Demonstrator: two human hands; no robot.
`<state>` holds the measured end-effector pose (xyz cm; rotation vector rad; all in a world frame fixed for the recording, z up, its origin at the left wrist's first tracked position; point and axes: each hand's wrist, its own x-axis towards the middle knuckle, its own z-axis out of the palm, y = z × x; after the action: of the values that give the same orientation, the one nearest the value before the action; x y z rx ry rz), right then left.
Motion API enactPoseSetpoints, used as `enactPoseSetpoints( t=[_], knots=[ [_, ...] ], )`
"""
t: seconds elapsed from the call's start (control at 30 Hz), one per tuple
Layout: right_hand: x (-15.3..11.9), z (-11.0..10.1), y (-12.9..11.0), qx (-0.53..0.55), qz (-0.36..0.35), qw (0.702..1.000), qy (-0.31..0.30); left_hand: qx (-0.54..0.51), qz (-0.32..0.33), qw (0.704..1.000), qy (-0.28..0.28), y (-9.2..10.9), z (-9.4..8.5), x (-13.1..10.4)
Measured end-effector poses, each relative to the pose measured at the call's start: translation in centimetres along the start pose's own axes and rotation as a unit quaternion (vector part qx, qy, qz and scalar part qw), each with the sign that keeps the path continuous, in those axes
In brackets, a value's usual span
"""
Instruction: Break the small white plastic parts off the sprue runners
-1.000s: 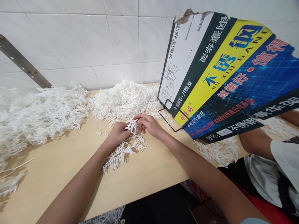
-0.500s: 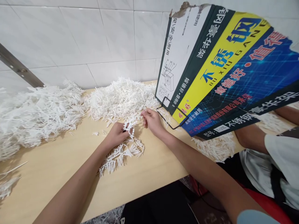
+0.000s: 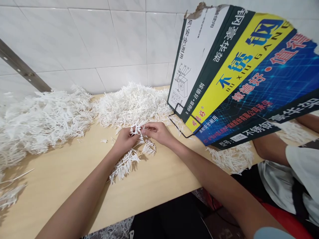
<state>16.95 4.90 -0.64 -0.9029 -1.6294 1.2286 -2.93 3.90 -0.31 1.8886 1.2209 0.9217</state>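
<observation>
My left hand (image 3: 124,140) is closed around a white branched plastic piece (image 3: 136,129) with short prongs, held a little above the table. From the other side, the fingers of my right hand (image 3: 159,133) pinch together at the piece's right end, touching its prongs. Just what lies between those fingertips is too small to make out. Under both hands, a small heap of thin white plastic bits (image 3: 126,166) lies on the wooden tabletop (image 3: 99,199). Behind them rises a larger pile of similar white pieces (image 3: 132,103).
Another big white pile (image 3: 45,119) covers the table's left side. To the right, a printed cardboard sheet (image 3: 224,76) stands in a black wire stand (image 3: 185,131). Beyond it, a co-worker's arm (image 3: 270,149) shows beside more white bits (image 3: 231,156). A tiled wall (image 3: 124,39) closes off the back.
My right hand has moved left and slightly down, from apart to meeting the white piece in my left hand. The left hand has stayed nearly in place, still holding the piece.
</observation>
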Motion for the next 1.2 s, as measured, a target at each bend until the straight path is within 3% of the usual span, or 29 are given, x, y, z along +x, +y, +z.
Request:
enactPoseSetpoints(
  t=[0.13,0.27,0.43,0.5,0.67,0.83,1.03,1.2],
  knots=[
    [-0.1,0.4,0.2,-0.027,0.009,0.997,0.074,0.025,0.019,0.999,-0.031,0.6,0.2,0.3],
    [-0.4,0.2,0.1,-0.037,-0.005,0.993,0.110,-0.023,-0.015,0.999,-0.047,1.2,0.7,0.6],
    [0.3,-1.3,0.7,0.102,0.012,0.967,0.232,-0.065,-0.052,0.992,-0.092,1.1,0.7,-0.1],
    [0.6,-1.5,0.7,0.097,0.015,0.974,0.205,-0.086,-0.053,0.991,-0.085,0.8,0.7,-0.4],
    [0.5,-1.0,0.1,0.007,-0.024,0.999,0.046,-0.105,-0.065,0.992,0.010,0.3,0.8,-0.1],
    [0.5,-0.7,0.4,-0.052,-0.021,0.998,0.006,-0.006,-0.019,1.000,0.018,0.4,0.7,0.3],
    [0.9,-0.9,1.6,-0.067,-0.007,0.993,0.093,0.059,-0.005,0.998,-0.011,1.2,0.8,0.5],
    [0.8,-2.4,1.7,-0.020,-0.019,0.963,0.268,0.041,-0.021,0.997,-0.058,1.6,0.9,-0.3]
  ],
)
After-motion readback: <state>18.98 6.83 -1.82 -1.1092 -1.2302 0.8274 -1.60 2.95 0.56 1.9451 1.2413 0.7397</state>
